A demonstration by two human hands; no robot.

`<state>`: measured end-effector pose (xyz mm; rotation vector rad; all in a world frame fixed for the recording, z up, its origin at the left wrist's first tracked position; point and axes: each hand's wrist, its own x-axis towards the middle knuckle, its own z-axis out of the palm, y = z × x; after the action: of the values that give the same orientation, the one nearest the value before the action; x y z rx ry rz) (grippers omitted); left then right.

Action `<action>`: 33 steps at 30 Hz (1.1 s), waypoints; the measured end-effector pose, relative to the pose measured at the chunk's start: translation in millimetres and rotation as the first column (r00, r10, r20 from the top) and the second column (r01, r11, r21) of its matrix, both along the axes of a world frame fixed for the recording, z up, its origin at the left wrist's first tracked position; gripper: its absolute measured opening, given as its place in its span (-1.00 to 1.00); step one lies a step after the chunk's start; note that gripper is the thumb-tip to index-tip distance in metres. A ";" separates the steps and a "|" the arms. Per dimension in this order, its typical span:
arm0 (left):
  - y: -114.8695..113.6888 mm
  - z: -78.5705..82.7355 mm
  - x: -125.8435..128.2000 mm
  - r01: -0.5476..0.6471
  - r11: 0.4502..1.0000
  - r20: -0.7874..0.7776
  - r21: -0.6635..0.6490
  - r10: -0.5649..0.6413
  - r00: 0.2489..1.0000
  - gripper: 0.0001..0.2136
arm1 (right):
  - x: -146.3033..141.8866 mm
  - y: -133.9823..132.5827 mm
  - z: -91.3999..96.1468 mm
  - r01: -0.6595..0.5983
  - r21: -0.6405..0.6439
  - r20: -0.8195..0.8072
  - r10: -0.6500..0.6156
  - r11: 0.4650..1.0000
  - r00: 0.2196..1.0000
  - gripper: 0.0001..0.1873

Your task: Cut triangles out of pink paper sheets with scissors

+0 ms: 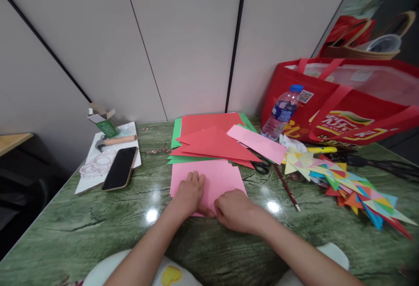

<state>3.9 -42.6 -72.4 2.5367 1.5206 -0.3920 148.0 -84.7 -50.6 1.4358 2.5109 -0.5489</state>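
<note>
Pink paper sheets (221,177) lie stacked on the table in front of me, their edges not quite lined up. My left hand (191,192) rests on the upper sheet, fingers stretched forward and thumb reaching toward the near edge. Against the lower right part of the same paper sits my right hand (234,209), curled into a fist beside the left thumb. Its fingertips are turned down, so whether they grip anything is hidden. Folded red paper (212,146) lies just beyond the pink sheets, over green paper (177,133).
Black-handled scissors (262,167), a pencil (287,190) and a pink strip (257,143) lie right of the stack. Farther right are colourful folded paper pieces (353,185), a bottle (281,111) and a red bag (343,102). At left are a phone (120,168), hammer (118,141) and small box (106,124).
</note>
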 end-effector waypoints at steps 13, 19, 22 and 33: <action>-0.7 20.3 -20.1 -0.222 0.972 -0.179 -0.070 0.207 0.962 0.07 | 30.3 8.8 8.4 0.122 -0.158 0.125 -0.103 0.980 0.987 -0.75; 2.2 27.2 -31.4 -0.286 0.950 -0.229 -0.129 0.252 0.940 0.24 | 40.2 12.2 6.6 0.188 -0.217 0.120 -0.165 0.958 0.979 -0.77; 3.7 30.3 -33.7 -0.286 0.943 -0.230 -0.173 0.243 0.942 0.30 | 44.1 14.2 6.2 0.218 -0.261 0.104 -0.197 0.940 0.975 -0.81; 4.9 33.0 -41.5 -0.324 0.921 -0.044 -0.216 0.322 0.946 0.27 | 63.9 19.5 -0.5 0.289 -0.364 -0.003 -0.311 0.885 0.950 -0.78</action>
<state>-37.6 -37.7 -39.3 2.0723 1.7505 -0.4918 211.9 -65.2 -51.1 1.6812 2.0852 -1.0614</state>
